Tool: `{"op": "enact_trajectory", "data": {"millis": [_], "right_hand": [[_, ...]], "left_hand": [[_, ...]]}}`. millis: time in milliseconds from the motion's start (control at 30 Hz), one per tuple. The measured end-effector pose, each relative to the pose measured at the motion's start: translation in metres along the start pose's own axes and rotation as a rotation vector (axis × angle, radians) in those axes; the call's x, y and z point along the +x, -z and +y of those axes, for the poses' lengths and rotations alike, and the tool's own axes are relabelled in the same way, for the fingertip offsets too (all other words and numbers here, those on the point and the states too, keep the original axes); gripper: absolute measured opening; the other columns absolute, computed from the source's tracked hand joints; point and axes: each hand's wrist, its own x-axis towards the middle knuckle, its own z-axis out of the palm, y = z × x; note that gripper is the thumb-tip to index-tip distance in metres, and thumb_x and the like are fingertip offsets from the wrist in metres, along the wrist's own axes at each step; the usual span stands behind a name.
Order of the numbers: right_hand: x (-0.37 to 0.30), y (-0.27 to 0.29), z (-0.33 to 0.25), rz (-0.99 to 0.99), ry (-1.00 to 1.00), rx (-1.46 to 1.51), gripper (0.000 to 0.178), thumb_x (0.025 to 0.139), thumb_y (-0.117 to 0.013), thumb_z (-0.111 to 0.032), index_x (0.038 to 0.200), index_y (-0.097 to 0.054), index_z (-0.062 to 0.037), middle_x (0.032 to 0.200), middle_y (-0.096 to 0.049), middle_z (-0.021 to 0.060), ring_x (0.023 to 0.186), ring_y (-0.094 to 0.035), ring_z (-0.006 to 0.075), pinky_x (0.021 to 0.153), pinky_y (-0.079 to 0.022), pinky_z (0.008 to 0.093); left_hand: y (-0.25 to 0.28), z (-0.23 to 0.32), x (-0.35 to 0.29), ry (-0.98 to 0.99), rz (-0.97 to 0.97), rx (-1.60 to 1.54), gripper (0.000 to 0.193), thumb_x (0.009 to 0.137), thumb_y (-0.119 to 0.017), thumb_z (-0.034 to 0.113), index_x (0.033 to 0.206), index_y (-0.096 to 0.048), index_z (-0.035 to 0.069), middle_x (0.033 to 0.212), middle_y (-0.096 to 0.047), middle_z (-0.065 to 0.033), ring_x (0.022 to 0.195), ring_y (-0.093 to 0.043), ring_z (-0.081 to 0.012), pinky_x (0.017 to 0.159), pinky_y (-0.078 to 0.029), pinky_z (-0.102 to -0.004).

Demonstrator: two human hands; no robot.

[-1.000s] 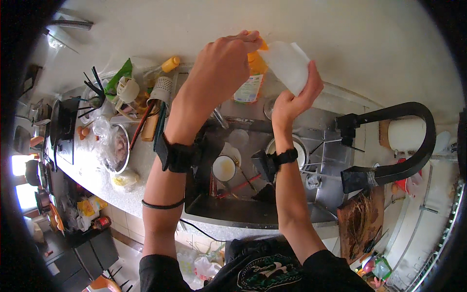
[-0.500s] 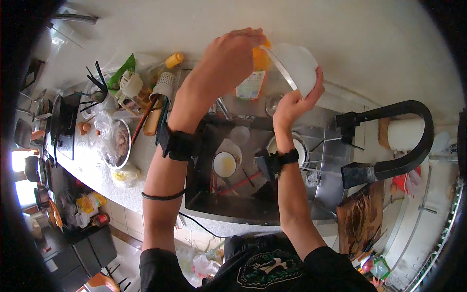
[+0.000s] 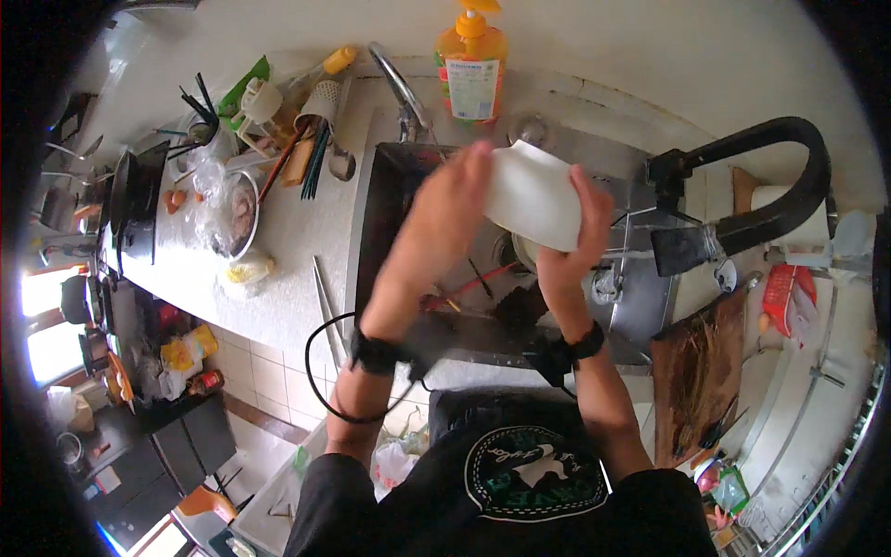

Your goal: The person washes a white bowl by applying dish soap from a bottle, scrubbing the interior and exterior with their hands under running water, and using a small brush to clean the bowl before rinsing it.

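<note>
A white bowl [image 3: 533, 197] hangs tilted over the sink [image 3: 367, 218], its pale outer side showing. My right hand [image 3: 575, 227] grips it from the right, with fingers along the side and the thumb low. At its left edge is my left hand [image 3: 444, 218], blurred by motion, its fingers closed against the bowl. What lies inside the bowl is hidden. Behind the hands stands an orange pump soap bottle [image 3: 471, 79]. Under the bowl, partly covered, red sticks [image 3: 492, 278] and other dishware lie in the sink.
A chrome faucet [image 3: 399, 88] rises behind the sink. Left on the counter are a utensil holder [image 3: 320, 102], a metal bowl of meat under plastic [image 3: 243, 213] and a pair of metal chopsticks or tongs [image 3: 327, 306]. A black curved stand [image 3: 807, 176] and a wooden board [image 3: 696, 390] sit at right.
My left hand has left the soap pump and come down to the bowl's left edge. The bowl has moved down and nearer, over the sink, with my right hand still holding it.
</note>
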Motion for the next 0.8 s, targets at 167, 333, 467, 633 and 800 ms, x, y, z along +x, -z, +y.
{"op": "enact_trajectory", "data": {"millis": [167, 333, 467, 633, 800], "right_hand": [[-0.023, 0.024, -0.005, -0.28, 0.017, -0.112, 0.061, 0.067, -0.062, 0.008, 0.124, -0.055, -0.0119, 0.11, -0.054, 0.0133, 0.097, -0.054, 0.0281, 0.077, -0.048, 0.0333], [-0.04, 0.036, 0.003, -0.338, 0.06, -0.144, 0.066, 0.062, -0.061, 0.007, 0.124, -0.055, -0.0122, 0.109, -0.054, 0.0139, 0.092, -0.054, 0.0303, 0.071, -0.05, 0.0355], [-0.046, 0.058, 0.005, -0.414, 0.131, -0.22, 0.066, 0.06, -0.061, 0.006, 0.122, -0.057, -0.0131, 0.107, -0.055, 0.0136, 0.088, -0.054, 0.0303, 0.07, -0.051, 0.0356], [-0.059, 0.094, 0.002, -0.303, 0.019, -0.026, 0.047, 0.072, -0.06, 0.005, 0.117, -0.059, -0.007, 0.108, -0.056, 0.0121, 0.095, -0.057, 0.0292, 0.076, -0.05, 0.0355], [-0.081, 0.112, 0.017, -0.214, -0.432, 0.183, 0.033, 0.076, -0.058, 0.004, 0.108, -0.059, -0.001, 0.106, -0.06, 0.0108, 0.099, -0.057, 0.021, 0.085, -0.044, 0.0305]], "left_hand": [[-0.019, -0.009, -0.008, 0.189, 0.04, 0.139, 0.051, 0.094, -0.039, 0.036, 0.116, -0.046, -0.009, 0.106, -0.055, -0.0291, 0.102, -0.054, -0.0408, 0.088, -0.042, -0.0433], [-0.08, -0.034, -0.058, -0.326, 0.394, 0.624, 0.052, 0.094, -0.035, 0.039, 0.116, -0.048, -0.006, 0.098, -0.058, -0.0305, 0.094, -0.057, -0.0418, 0.087, -0.043, -0.0448], [-0.082, -0.038, -0.063, 0.221, 0.197, 0.187, 0.053, 0.095, -0.032, 0.042, 0.109, -0.052, -0.005, 0.088, -0.061, -0.0264, 0.088, -0.059, -0.0388, 0.082, -0.044, -0.0473], [-0.09, -0.082, -0.066, 0.391, -0.085, -0.68, 0.045, 0.091, -0.042, 0.04, 0.112, -0.055, 0.002, 0.097, -0.063, -0.01, 0.08, -0.061, -0.0163, 0.071, -0.049, -0.0294], [-0.119, -0.069, -0.077, 0.718, -0.299, -1.26, 0.035, 0.09, -0.048, 0.03, 0.108, -0.054, 0.001, 0.097, -0.062, -0.0064, 0.087, -0.061, -0.0172, 0.074, -0.05, -0.0283]]}}
